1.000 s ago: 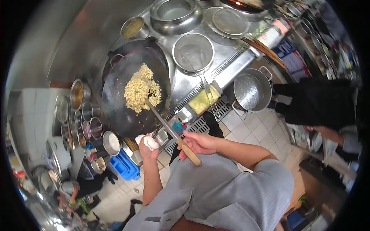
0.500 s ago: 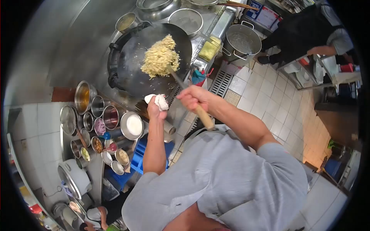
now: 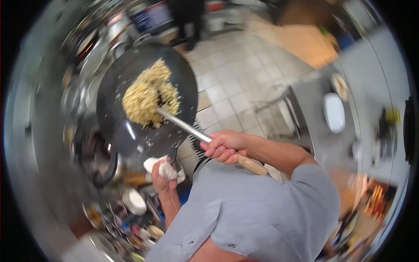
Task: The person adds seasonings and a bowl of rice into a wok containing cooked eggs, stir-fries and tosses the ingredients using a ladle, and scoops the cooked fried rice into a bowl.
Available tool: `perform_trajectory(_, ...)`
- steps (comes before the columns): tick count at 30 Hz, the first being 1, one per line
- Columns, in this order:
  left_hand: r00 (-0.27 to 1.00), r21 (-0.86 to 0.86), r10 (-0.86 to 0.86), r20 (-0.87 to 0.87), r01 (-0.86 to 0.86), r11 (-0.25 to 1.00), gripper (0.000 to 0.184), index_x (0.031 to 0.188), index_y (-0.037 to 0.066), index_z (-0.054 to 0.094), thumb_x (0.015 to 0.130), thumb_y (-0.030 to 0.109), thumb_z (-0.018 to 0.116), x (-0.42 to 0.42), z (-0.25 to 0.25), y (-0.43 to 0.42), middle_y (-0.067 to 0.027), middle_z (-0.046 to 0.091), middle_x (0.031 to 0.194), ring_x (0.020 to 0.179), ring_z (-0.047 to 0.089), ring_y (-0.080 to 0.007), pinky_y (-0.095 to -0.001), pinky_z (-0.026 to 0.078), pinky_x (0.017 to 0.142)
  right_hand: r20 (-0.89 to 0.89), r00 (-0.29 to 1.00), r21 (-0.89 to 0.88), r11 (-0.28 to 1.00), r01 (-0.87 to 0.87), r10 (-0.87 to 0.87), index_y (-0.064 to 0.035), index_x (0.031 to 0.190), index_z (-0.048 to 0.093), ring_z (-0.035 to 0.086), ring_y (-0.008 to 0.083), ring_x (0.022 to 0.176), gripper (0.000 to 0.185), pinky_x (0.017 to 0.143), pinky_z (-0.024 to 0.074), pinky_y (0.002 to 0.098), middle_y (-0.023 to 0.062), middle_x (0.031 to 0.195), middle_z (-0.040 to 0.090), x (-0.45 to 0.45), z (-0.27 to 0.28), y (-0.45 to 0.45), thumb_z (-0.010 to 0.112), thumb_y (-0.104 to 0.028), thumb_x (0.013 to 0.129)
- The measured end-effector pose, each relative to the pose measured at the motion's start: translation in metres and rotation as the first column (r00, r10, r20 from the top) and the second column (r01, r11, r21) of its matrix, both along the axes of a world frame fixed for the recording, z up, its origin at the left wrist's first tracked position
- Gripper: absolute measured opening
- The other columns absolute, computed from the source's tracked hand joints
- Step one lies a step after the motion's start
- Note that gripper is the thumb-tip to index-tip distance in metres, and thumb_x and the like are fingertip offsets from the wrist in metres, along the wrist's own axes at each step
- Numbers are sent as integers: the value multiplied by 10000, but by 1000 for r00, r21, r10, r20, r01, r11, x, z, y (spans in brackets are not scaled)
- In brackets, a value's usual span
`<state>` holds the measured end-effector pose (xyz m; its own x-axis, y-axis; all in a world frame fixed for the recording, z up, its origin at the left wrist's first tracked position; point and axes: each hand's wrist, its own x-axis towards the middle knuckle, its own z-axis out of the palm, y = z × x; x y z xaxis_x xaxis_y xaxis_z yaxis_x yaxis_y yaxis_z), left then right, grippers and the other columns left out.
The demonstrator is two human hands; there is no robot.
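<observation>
A large dark wok (image 3: 109,94) hangs away from the stove, tilted, at upper left of the head view. My left hand (image 3: 160,180) is closed around a white cloth (image 3: 173,171) at the wok's near rim; the grip point itself is covered by the cloth. Yellowish fried rice (image 3: 142,98) lies heaped in the wok, with loose grains scattered about it. My right hand (image 3: 224,146) is closed on a long metal wok ladle (image 3: 185,128) with a wooden end. The ladle's head is buried in the rice.
Left of the wok is the uncovered burner ring (image 3: 97,155). Bowls and small pots, including a bowl of white contents (image 3: 135,201), stand at lower left. On the right, a counter (image 3: 316,89) bears a white oblong dish (image 3: 334,112). Another person stands beyond the wok.
The wok has come off the burner with the rice in it, as my body and view turned rightward. My hands keep hold of the cloth and ladle. The counter with the white dish came into view.
</observation>
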<state>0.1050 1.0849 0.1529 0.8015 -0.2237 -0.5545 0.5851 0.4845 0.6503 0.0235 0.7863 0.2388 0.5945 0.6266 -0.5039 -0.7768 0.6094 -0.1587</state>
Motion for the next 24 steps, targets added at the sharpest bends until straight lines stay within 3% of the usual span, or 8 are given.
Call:
perform_trajectory(4,984,62,-171,-51,174,983,111,904,62,615,896,172,594,39,31,35,-105,677,823,772,689,-216,-332,557,584,41,988,-73,986,151,-148,-122,900,440,320,26,365,174,287,258,238,-65,562,364,-13,11,48,590,-34,901)
perform_trajectory(6,958,5,-280,-58,281,960,106,900,65,614,896,168,592,49,25,43,-105,676,814,767,686,-218,-336,538,566,52,972,-187,954,235,-229,-117,918,446,323,28,369,168,289,263,237,-66,564,359,-28,23,75,590,-33,895)
perform_trajectory(9,911,18,-408,-67,410,912,87,898,67,604,887,153,598,54,43,21,-103,672,804,754,681,-221,-356,503,529,52,938,-200,916,347,-344,-108,963,455,330,30,376,176,295,282,241,-66,564,346,-57,43,63,596,-37,883)
perform_trajectory(10,940,-38,-339,-49,337,941,80,900,68,595,870,139,615,71,57,56,-102,670,800,750,680,-223,-359,501,523,125,945,-262,909,324,-301,-108,968,455,330,30,377,180,295,286,241,-66,565,344,-32,63,98,596,-38,882)
perform_trajectory(16,840,-162,-537,-74,521,838,148,950,68,575,830,106,653,61,35,50,-97,654,803,738,680,-244,-376,523,542,129,765,-313,706,635,-631,-108,978,501,319,32,361,152,284,295,247,-75,548,343,-93,92,142,592,-25,890)
perform_trajectory(17,820,-91,-560,-114,553,828,152,956,68,571,829,99,649,29,52,-33,-98,649,799,743,678,-247,-376,517,535,97,706,-245,671,700,-701,-110,981,507,318,31,359,152,283,294,245,-75,548,350,-140,98,62,593,-25,889)
perform_trajectory(23,755,-102,-652,-71,645,757,73,914,47,574,874,101,604,-2,54,-90,-103,633,804,722,654,-233,-354,504,526,135,452,-213,420,882,-882,-111,972,516,332,23,361,147,287,281,233,-73,557,395,-212,109,9,605,-36,882)
perform_trajectory(24,751,-84,-655,-75,650,755,74,915,47,575,875,104,603,-3,53,-93,-103,632,802,714,651,-232,-356,505,526,159,420,-281,367,887,-894,-110,970,515,335,22,362,144,289,282,231,-74,560,398,-217,109,-1,600,-34,882)
